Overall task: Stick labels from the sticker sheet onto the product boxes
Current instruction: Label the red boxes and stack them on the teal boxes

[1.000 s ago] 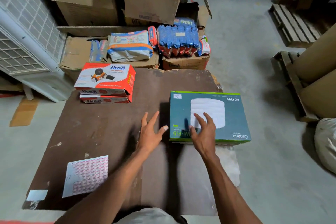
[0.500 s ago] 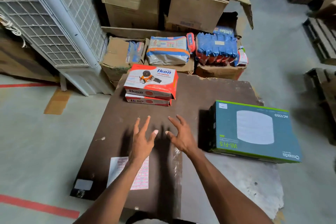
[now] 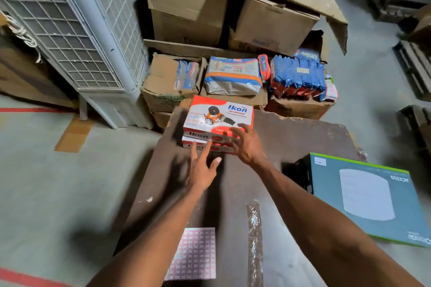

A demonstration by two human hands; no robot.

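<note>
left hand [image 3: 202, 171] spread, empty | right hand [image 3: 245, 145] spread at Ikon boxes [image 3: 218, 121] | sticker sheet [image 3: 193, 254] behind, near forearms

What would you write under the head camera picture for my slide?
Both open hands, left hand and right hand, reach for the stacked Ikon boxes; sticker sheet lies nearby.

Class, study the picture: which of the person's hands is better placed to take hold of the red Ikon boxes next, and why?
Probably the right hand: its spread fingers already overlap the front of the stacked Ikon boxes. The left hand is open too, but hangs nearer the person, short of the stack.
</note>
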